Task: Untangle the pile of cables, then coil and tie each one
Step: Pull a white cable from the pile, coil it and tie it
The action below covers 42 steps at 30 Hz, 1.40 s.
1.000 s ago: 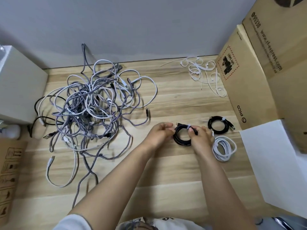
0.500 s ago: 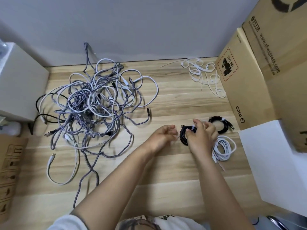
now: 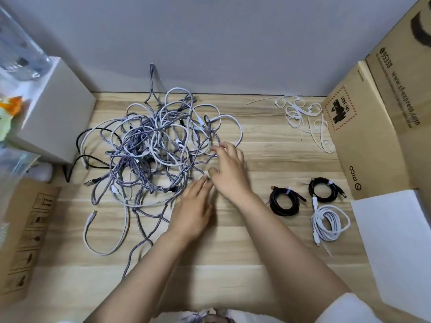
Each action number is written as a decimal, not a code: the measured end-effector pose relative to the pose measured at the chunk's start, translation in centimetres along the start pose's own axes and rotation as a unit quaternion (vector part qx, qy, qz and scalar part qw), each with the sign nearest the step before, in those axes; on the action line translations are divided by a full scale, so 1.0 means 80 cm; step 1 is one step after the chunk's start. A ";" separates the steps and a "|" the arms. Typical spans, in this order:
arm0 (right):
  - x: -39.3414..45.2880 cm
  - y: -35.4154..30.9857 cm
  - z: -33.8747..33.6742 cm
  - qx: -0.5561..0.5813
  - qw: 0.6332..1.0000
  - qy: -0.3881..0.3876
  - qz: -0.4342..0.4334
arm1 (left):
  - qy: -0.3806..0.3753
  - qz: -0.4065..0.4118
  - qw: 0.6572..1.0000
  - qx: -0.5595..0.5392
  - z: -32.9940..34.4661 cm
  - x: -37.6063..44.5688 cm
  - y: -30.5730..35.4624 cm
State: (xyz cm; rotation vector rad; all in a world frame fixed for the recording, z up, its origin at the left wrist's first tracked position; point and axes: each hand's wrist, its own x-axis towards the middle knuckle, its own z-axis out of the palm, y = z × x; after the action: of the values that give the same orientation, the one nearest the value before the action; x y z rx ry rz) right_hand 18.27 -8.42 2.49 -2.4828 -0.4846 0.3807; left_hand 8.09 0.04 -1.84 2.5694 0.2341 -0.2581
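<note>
Now both hands, left hand (image 3: 194, 212) and right hand (image 3: 229, 169), fingers spread, empty, at cable pile (image 3: 154, 148); careless tug could tighten knots.

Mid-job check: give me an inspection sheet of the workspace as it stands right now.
Surface: pale wooden table, against a grey wall.
Job's things: tangled pile of cables at left; three coiled and tied at right: two black coils and a white coil.
Clutter: loose white ties at the back right.
Hands: left hand and right hand both open, fingers reaching at the pile's right edge; no grip seen.
Cables: grey braided, white and black strands interlaced; several plug ends lie free.
Surroundings: cardboard boxes right, white sheet front right, white box left.
</note>
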 end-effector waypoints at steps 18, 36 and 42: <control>0.034 -0.075 0.054 -0.038 0.990 -0.113 -0.080 | -0.211 0.021 0.967 0.143 0.010 0.006 -0.037; -0.068 -0.081 -0.082 0.451 0.891 0.054 -0.009 | -0.193 -0.015 0.451 -0.871 -0.132 0.029 0.018; -0.109 -0.036 -0.106 0.448 0.882 0.117 0.089 | -0.024 -0.122 0.369 -0.921 -0.156 0.030 0.019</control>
State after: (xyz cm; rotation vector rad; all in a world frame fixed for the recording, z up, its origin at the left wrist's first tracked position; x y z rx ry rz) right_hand 12.89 -13.98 12.34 -1.6246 0.0459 0.2780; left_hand 12.41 5.73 8.79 0.1814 0.4643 -0.0227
